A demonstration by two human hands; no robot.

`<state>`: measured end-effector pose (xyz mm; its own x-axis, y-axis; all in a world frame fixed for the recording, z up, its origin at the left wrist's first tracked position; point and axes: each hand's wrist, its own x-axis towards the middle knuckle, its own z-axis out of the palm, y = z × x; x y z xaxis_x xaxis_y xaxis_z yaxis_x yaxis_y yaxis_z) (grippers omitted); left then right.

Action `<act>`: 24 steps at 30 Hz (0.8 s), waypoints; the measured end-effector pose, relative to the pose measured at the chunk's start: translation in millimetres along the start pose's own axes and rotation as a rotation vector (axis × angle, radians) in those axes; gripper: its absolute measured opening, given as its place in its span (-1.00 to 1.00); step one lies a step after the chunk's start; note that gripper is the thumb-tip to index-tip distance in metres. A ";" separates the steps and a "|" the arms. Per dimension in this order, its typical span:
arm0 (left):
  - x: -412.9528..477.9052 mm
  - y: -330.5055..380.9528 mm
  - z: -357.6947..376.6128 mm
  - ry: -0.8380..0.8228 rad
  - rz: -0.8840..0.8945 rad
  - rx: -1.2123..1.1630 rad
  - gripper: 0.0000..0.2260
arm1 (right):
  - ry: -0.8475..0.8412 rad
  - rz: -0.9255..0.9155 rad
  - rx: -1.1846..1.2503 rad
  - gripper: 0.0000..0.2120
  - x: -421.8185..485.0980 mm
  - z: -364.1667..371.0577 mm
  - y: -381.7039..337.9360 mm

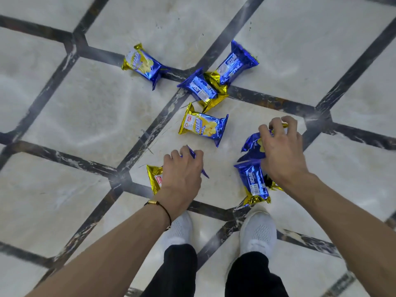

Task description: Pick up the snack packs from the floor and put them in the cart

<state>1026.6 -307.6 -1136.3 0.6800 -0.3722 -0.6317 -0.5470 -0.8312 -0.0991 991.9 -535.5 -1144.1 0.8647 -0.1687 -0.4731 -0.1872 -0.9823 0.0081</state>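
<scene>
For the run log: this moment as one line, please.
left hand: grips gold-ended pack | right hand: grips blue pack | loose packs: on floor ahead | cart: not in view

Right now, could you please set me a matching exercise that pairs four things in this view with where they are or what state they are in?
Things:
1. left hand
2. right hand
3. far pack
4. middle pack

Places or states:
A. lies face up, untouched, just ahead of both hands
B. has a bracelet at its wrist and grips a gold-ended pack
C. lies apart at the upper left, one end on a dark floor stripe
D. grips a crumpled blue pack

Pairs: 1-B, 2-D, 3-C, 4-A
</scene>
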 end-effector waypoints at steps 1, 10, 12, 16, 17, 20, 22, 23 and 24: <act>-10.0 1.8 -14.4 -0.015 -0.001 -0.016 -0.56 | 0.002 -0.008 -0.004 -0.37 -9.4 -13.4 0.2; -116.4 2.6 -208.7 0.034 -0.076 -0.100 -0.58 | 0.085 0.054 0.058 -0.45 -107.6 -202.4 15.2; -142.7 0.6 -252.9 0.053 -0.102 -0.109 -0.58 | 0.105 0.099 0.071 -0.43 -130.4 -251.5 22.0; -195.7 -3.0 -346.0 0.069 -0.143 -0.150 -0.56 | 0.104 0.209 0.099 -0.37 -179.4 -349.1 38.5; -209.4 -3.0 -371.3 0.082 -0.138 -0.161 -0.55 | 0.113 0.218 0.108 -0.36 -192.6 -374.9 42.4; -248.0 -1.5 -445.8 0.136 -0.097 -0.193 -0.54 | 0.155 0.281 0.157 -0.37 -233.5 -449.3 51.6; -271.4 0.5 -489.8 0.189 -0.073 -0.247 -0.55 | 0.197 0.330 0.189 -0.38 -261.6 -492.4 55.4; -282.2 1.5 -513.4 0.222 -0.054 -0.273 -0.57 | 0.216 0.352 0.191 -0.38 -275.0 -511.8 56.4; -293.3 2.6 -536.2 0.258 -0.034 -0.300 -0.59 | 0.235 0.379 0.190 -0.37 -289.4 -531.9 56.9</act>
<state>1087.5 -422.0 -538.9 0.8165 -0.4020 -0.4145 -0.3810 -0.9145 0.1364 978.9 -586.0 -538.2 0.7969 -0.5472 -0.2560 -0.5723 -0.8195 -0.0296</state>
